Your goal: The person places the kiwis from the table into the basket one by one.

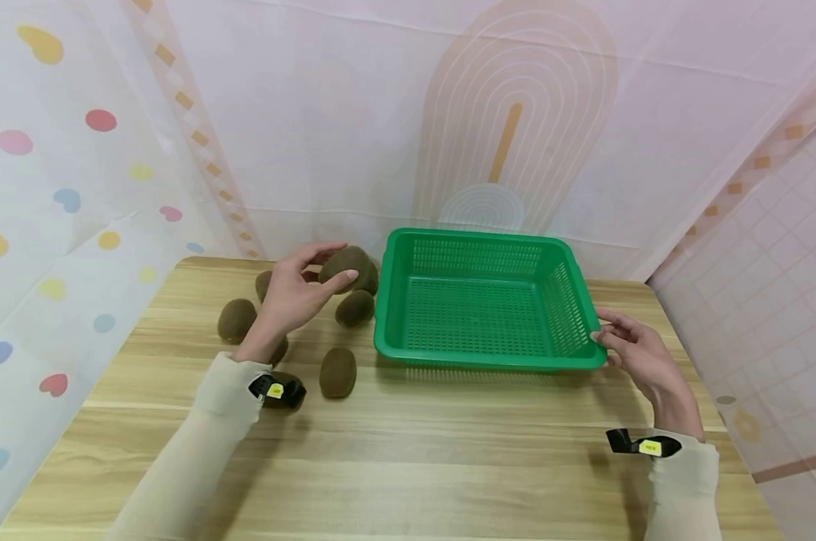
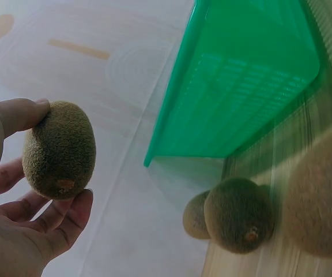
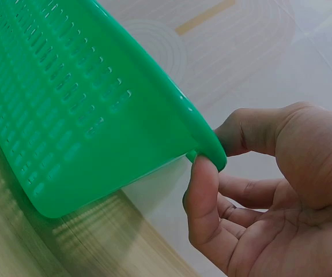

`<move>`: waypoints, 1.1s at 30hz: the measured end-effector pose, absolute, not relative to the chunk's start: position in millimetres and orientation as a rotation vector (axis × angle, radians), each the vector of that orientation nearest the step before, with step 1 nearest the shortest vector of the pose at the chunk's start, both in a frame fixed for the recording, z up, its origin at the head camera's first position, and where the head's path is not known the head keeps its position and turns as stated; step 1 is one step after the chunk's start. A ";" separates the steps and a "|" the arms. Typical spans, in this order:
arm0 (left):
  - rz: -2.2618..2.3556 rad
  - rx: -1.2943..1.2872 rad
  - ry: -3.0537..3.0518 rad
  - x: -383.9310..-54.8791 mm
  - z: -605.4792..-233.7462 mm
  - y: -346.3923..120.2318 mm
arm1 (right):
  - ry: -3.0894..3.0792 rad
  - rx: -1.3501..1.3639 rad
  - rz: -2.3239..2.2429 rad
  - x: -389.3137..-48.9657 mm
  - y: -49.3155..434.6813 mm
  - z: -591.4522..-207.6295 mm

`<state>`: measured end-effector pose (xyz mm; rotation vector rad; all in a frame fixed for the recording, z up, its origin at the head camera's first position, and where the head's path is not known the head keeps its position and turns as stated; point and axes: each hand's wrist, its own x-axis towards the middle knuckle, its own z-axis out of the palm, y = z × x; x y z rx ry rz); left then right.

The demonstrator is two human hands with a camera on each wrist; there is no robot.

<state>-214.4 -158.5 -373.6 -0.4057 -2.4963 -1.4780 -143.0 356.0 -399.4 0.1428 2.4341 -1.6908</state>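
Observation:
My left hand (image 1: 293, 289) holds a brown kiwi (image 1: 343, 268) between thumb and fingers, just left of the basket. The left wrist view shows this kiwi (image 2: 62, 151) raised off the table. A green plastic basket (image 1: 489, 361) with slotted sides stands upright on the table, its inside bare. At its right front corner, my right hand (image 1: 641, 357) pinches the rim; in the right wrist view, thumb and finger grip the rim (image 3: 209, 141) from both sides. Below the held fruit lies another kiwi (image 1: 355, 309), close to the basket's left side.
Several more kiwis lie left of the basket, among them one kiwi (image 1: 338, 373) in front and another kiwi (image 1: 236, 321) at the far left. Some are partly hidden by the left hand and wrist. The wooden table (image 1: 408, 466) meets a patterned cloth backdrop (image 1: 313, 135) behind.

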 end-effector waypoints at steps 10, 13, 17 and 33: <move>-1.508 -0.437 -2.494 -216.8 -370.1 -143.7 | 2.451 0.151 -1.656 -143.3 354.6 -399.4; -1.513 -0.447 -2.496 -217.1 -370.2 -140.3 | 2.448 0.152 -1.657 -143.7 354.4 -399.0; -1.520 -0.478 -2.492 -218.5 -370.6 -134.7 | 2.446 0.146 -1.668 -144.1 354.7 -398.3; -1.476 -0.597 -2.527 -219.8 -371.2 -106.8 | 2.445 0.152 -1.672 -143.5 355.8 -400.7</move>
